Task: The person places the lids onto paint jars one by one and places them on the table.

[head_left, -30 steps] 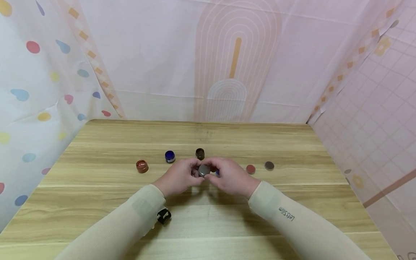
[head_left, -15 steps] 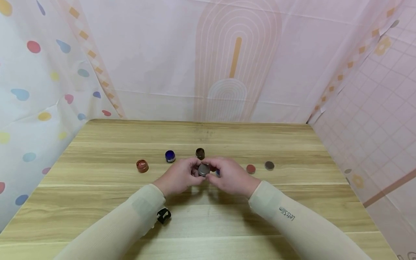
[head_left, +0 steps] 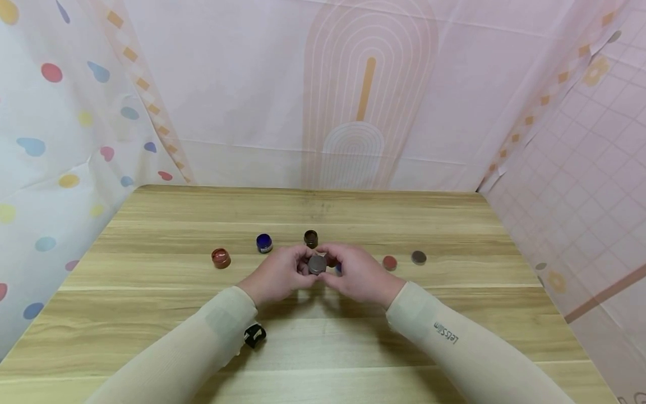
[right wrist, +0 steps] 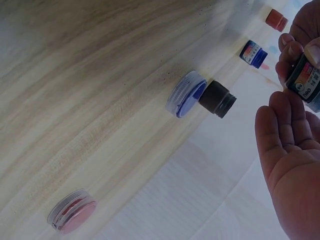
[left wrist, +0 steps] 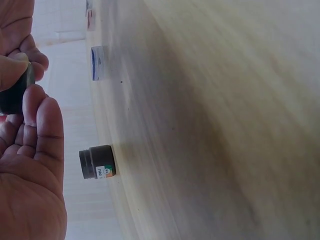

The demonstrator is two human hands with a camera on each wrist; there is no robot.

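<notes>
Above the middle of the table a small dark paint jar (right wrist: 304, 82) is held, its label facing the right wrist view. Its round grey lid (head_left: 317, 264) faces up in the head view. My left hand (head_left: 280, 275) grips the jar from the left. From the right, my right hand (head_left: 355, 275) holds the lid's edge between thumb and fingers, its other fingers extended beside the jar. Just behind the hands stands an uncapped dark jar (head_left: 310, 239). A blue lid (right wrist: 186, 95) lies on the table, mostly hidden by my right hand in the head view.
An uncapped blue jar (head_left: 264, 243) and a red-brown jar (head_left: 220, 258) stand to the left. A red lid (head_left: 389, 262) and a dark lid (head_left: 418, 257) lie to the right. A black object (head_left: 254, 335) shows beside the left sleeve; its kind is unclear.
Both hands stay in place around the jar. The lid's top tilts very slightly; the jars and lids on the table have not moved.
</notes>
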